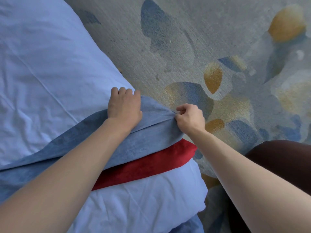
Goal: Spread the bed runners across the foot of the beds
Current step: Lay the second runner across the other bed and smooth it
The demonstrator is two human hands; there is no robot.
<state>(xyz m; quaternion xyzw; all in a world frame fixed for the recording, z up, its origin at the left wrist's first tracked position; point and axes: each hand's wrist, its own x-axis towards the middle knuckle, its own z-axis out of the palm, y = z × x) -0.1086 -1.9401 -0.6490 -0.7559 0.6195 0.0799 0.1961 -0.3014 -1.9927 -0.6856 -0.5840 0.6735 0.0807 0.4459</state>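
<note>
Head view, bed edge. The blue runner (134, 140) is laid as a band over the white duvet (42, 64), its long axis running from lower left of the frame up toward the bed's side edge at centre. Its free end is bunched at that edge, above the patterned carpet (185, 39). A red band (151, 163) is seen directly beneath the blue runner's near edge, touching it; whether it is a second runner or a lining cannot be told.

The left hand (124, 108) is rested on top of the runner near its end, knuckles up, fingers curled over the far fold where runner meets duvet; a grip on the cloth is judged likely, the fingertips being hidden. The right hand (190, 118) is held just beyond the bed edge, with thumb and forefinger pinching the runner's end corner.

Key relation: the runner's end lies between the two hands, the right hand being on the outer, floor side. The coming move is judged to be a pull outward and downward along the long axis, so the end drapes over the side.

Risk: the duvet may be dragged along.
</note>
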